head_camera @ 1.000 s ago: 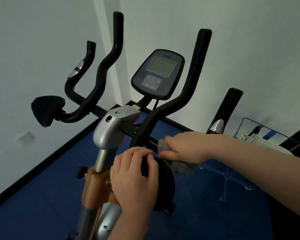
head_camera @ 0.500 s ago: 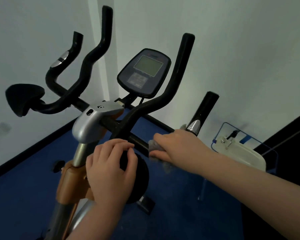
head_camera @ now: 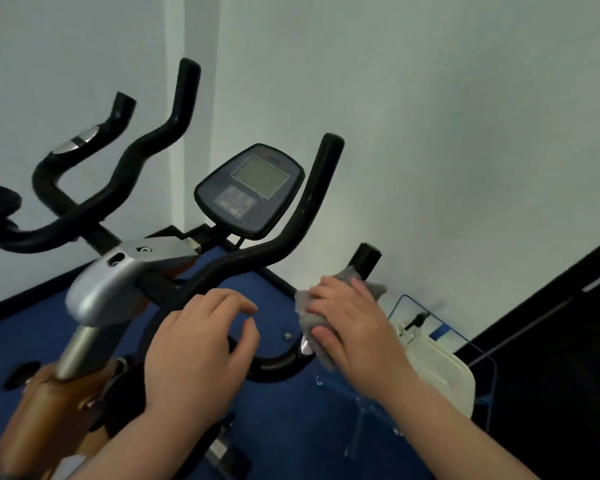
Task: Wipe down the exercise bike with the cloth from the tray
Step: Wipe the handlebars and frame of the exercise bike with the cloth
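Note:
The exercise bike fills the left and middle, with black curved handlebars, a silver clamp cover and a console with a grey screen. My right hand holds a grey cloth wrapped around the right outer handlebar grip, whose black tip sticks out above my fingers. My left hand lies with fingers spread over the black pad at the handlebar's lower bend, holding nothing. The lower part of the right grip is hidden by the cloth and hand.
A clear blue-edged tray or stand with a cream-coloured object on it sits at the right, just past my right hand. White walls meet in a corner behind the bike. The floor is blue, with a black wall section at far right.
My right hand has slid the cloth outward and up along the right handlebar grip. My left hand has loosened, fingers now spread. The view has shifted, so the bike sits lower and more to the left.

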